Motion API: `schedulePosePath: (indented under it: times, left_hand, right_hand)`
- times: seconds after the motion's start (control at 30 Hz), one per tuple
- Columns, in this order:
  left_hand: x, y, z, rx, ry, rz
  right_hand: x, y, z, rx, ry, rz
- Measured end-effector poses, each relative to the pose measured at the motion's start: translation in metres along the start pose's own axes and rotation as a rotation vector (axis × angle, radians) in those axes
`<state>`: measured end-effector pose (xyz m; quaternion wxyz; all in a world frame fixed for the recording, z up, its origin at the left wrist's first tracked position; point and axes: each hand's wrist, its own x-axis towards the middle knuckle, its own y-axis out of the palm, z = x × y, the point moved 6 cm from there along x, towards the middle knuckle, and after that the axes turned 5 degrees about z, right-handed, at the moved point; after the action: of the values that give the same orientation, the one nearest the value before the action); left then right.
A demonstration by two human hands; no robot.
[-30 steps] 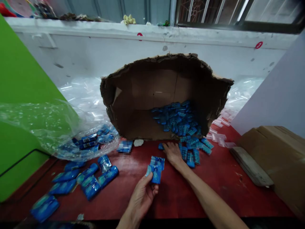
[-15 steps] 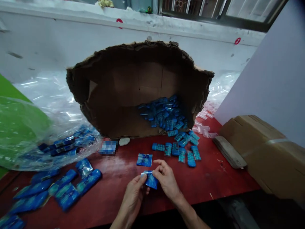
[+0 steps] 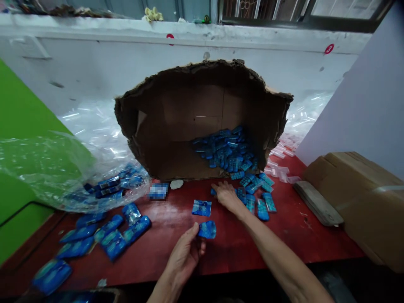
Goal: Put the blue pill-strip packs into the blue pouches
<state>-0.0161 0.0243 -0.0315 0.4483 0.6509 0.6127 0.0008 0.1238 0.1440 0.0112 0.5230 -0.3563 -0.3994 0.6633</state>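
Note:
Between thumb and fingers, my left hand (image 3: 187,252) pinches a flat blue packet (image 3: 207,229) just over the red table. Another blue packet (image 3: 202,208) lies flat beyond it. My right hand (image 3: 226,195) reaches down onto a small blue case at the left end of a group of clear-and-blue cases (image 3: 250,202). Its fingers are bent over that case and hide most of it, so the grip is unclear. More such cases (image 3: 229,149) are piled inside a cardboard box (image 3: 176,164) with a torn rim, lying open toward me.
Filled blue pouches (image 3: 113,244) lie on the red table (image 3: 170,256) at left, beside a clear plastic bag (image 3: 78,168) holding more. At right stand a closed carton (image 3: 372,202) and a grey flat stack (image 3: 318,202). Pink clear pieces (image 3: 279,170) lie behind.
My right hand has left the packet and moved forward to the cases by the box. My left hand still holds the packet. The camera view has shifted left.

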Motion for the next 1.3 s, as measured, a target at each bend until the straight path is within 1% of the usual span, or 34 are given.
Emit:
schedulePosePath:
  times: [0.1, 0.17, 0.23, 0.27, 0.3, 0.33, 0.4, 0.43, 0.47, 0.53, 0.6, 0.67, 0.8, 0.9, 0.97, 1.07, 1.2, 1.3]
  left_hand:
    - [-0.002, -0.003, 0.003, -0.05, -0.075, -0.024]
    - [-0.003, -0.002, 0.005, -0.088, -0.105, -0.034]
    - [-0.003, 0.0, 0.005, -0.123, -0.113, -0.031]
    - [-0.003, 0.002, 0.006, -0.138, -0.122, -0.028]
    - [-0.002, 0.003, 0.006, -0.153, -0.128, -0.029]
    - [-0.002, 0.005, 0.007, -0.163, -0.132, -0.033]
    - [0.0, 0.007, 0.008, -0.172, -0.136, -0.043]
    - [0.001, 0.007, 0.009, -0.173, -0.134, -0.047]
    - [0.001, 0.008, 0.009, -0.172, -0.131, -0.047]
    - [0.002, 0.008, 0.011, -0.17, -0.135, -0.038]
    - [0.002, 0.008, 0.013, -0.167, -0.139, -0.031]
    - [0.002, 0.007, 0.014, -0.154, -0.138, -0.036]
    - [0.002, 0.004, 0.014, -0.102, -0.083, -0.043]
    - [0.003, 0.004, 0.012, -0.055, -0.031, -0.009]
    - [0.004, 0.006, 0.008, -0.021, 0.028, 0.037]
    - [0.003, 0.009, 0.001, 0.029, 0.111, 0.074]
    - [0.0, 0.007, -0.005, 0.055, 0.164, 0.02]
    - [0.0, 0.006, -0.007, 0.071, 0.173, 0.005]
  right_hand:
    - [0.004, 0.003, -0.004, 0.031, -0.028, 0.031]
    - [0.0, -0.003, -0.01, 0.066, -0.032, 0.02]
    - [-0.011, -0.014, -0.016, 0.1, -0.013, -0.018]
    - [-0.02, -0.019, -0.019, 0.188, 0.0, -0.042]
    - [-0.03, -0.023, -0.021, 0.315, 0.009, -0.062]
    - [-0.042, -0.025, -0.022, 0.578, 0.019, -0.079]
    - [-0.066, -0.022, -0.018, 1.152, -0.006, -0.053]
    - [-0.077, -0.019, -0.012, 1.352, -0.025, -0.019]
    - [-0.087, -0.016, -0.007, 1.483, -0.035, 0.011]
    - [-0.101, -0.009, 0.002, 1.606, -0.028, 0.054]
    - [-0.108, -0.003, 0.007, 1.613, -0.015, 0.067]
    - [-0.11, -0.002, 0.007, 1.565, -0.025, 0.059]
    - [-0.113, -0.009, 0.007, 1.419, -0.06, 0.047]
    - [-0.116, -0.013, 0.007, 1.352, -0.054, 0.036]
    - [-0.117, -0.012, 0.006, 1.356, -0.046, 0.016]
    - [-0.12, -0.003, 0.005, 1.393, -0.035, -0.023]
    - [-0.127, 0.013, 0.003, 1.377, -0.025, -0.131]
    - [-0.134, 0.021, 0.002, 1.345, -0.028, -0.21]
